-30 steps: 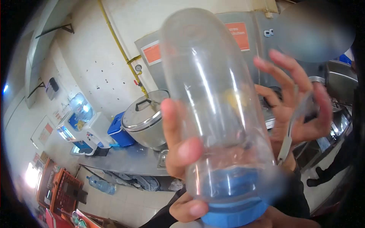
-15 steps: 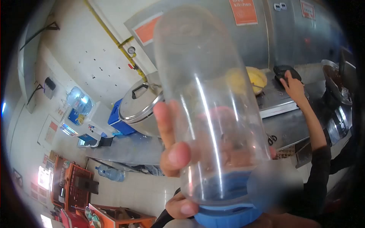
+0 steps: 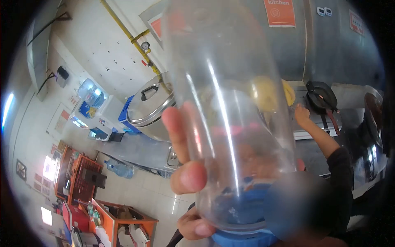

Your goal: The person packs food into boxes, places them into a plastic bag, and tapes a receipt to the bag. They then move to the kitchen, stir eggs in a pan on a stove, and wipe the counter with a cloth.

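A large clear bottle (image 3: 230, 123) fills the middle of the view, tilted slightly, its rounded base up and its blue cap (image 3: 247, 238) at the bottom. Light streaks run down its wall, and a little wetness shows inside near the cap. My right hand (image 3: 187, 177) wraps around the bottle from behind; two fingertips curl over its left side, and the palm shows blurred through the wall. Lower down, my left hand (image 3: 195, 226) is closed with its fingers against the bottle beside the cap. The rest of that hand is partly hidden.
A co-worker's hand (image 3: 302, 115) reaches over the steel counter near a yellow round thing (image 3: 288, 92) and a black pan (image 3: 321, 96). A big lidded pot (image 3: 150, 101) stands at left, by a water dispenser (image 3: 96, 111). An orange cabinet (image 3: 105, 218) stands lower left.
The bottle has come slightly closer and higher in view. The co-worker's hand has drawn left off the black pan toward the yellow thing. The view has shifted a little.
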A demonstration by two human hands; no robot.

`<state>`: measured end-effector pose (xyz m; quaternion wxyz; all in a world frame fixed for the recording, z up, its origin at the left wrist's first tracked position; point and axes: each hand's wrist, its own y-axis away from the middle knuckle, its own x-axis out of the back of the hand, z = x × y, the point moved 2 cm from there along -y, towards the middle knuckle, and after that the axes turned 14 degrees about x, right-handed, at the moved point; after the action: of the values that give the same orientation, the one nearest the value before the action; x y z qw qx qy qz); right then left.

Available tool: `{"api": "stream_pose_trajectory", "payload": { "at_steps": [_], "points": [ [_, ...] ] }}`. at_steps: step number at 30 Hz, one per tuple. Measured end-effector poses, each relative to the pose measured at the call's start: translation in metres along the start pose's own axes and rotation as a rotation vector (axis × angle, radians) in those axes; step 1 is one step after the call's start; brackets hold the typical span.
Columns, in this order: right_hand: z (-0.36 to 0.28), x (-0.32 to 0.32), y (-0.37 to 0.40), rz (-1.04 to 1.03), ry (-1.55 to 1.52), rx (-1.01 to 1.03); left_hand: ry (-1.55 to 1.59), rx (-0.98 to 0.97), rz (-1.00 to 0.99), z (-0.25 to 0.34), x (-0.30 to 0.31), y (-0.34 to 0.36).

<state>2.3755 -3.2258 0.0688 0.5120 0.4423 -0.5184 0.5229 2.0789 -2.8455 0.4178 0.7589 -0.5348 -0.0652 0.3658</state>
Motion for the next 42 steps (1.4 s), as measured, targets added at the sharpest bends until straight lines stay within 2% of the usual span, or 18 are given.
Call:
{"api": "stream_pose_trajectory", "payload": {
  "at_steps": [4,7,11,16,18,20,22,23,24,26,27,30,31,33,37,39,41,42],
  "points": [
    [0.021,0.084,-0.005,0.083,0.095,0.234,-0.15,0.049,0.017,-0.054,0.014,-0.016],
    [0.023,0.18,0.008,-0.036,0.029,0.363,-0.267,0.094,0.049,-0.091,0.021,-0.018],
    [0.018,0.218,0.027,-0.136,-0.009,0.513,-0.47,0.106,0.167,-0.114,0.034,-0.004],
    [-0.017,0.144,0.056,-0.146,-0.033,0.457,-0.871,0.196,0.356,-0.126,0.04,0.033],
    [-0.025,0.107,0.054,0.027,-0.054,0.32,-1.04,0.251,0.347,-0.127,0.035,0.041],
    [-0.034,0.099,0.045,0.052,-0.062,0.317,-1.192,0.341,0.287,-0.126,0.03,0.044],
    [-0.033,0.078,0.019,0.13,-0.027,0.316,-1.233,0.559,0.212,-0.122,0.032,0.047],
    [-0.029,0.063,0.001,0.159,0.016,0.326,-1.177,0.791,0.181,-0.117,0.038,0.051],
    [-0.03,0.063,-0.01,0.168,-0.013,0.342,-1.175,0.814,0.185,-0.119,0.05,0.059],
    [-0.029,0.07,-0.032,0.207,-0.073,0.335,-1.325,0.377,0.017,-0.13,0.074,0.084],
    [-0.027,0.071,-0.044,0.236,-0.104,0.311,-1.319,0.382,0.014,-0.141,0.075,0.094],
    [-0.014,0.066,-0.081,0.263,-0.191,0.341,-0.809,0.247,0.783,-0.181,0.073,0.125],
    [-0.014,0.066,-0.089,0.263,-0.189,0.336,-0.805,0.248,0.78,-0.184,0.083,0.138],
    [-0.021,0.067,-0.098,0.25,-0.064,0.444,-1.282,0.683,0.769,-0.19,0.111,0.172],
    [-0.028,0.07,-0.071,0.251,-0.076,0.553,-1.265,0.752,0.851,-0.225,0.152,0.235],
    [-0.027,0.084,-0.041,0.142,0.005,0.642,-1.458,0.754,0.692,-0.231,0.171,0.262],
    [-0.01,0.076,-0.015,0.339,0.002,0.861,-1.487,0.807,0.737,-0.234,0.182,0.284],
    [-0.005,0.073,-0.004,0.33,-0.002,0.865,-1.511,0.866,0.778,-0.234,0.185,0.297]
  ]
}}
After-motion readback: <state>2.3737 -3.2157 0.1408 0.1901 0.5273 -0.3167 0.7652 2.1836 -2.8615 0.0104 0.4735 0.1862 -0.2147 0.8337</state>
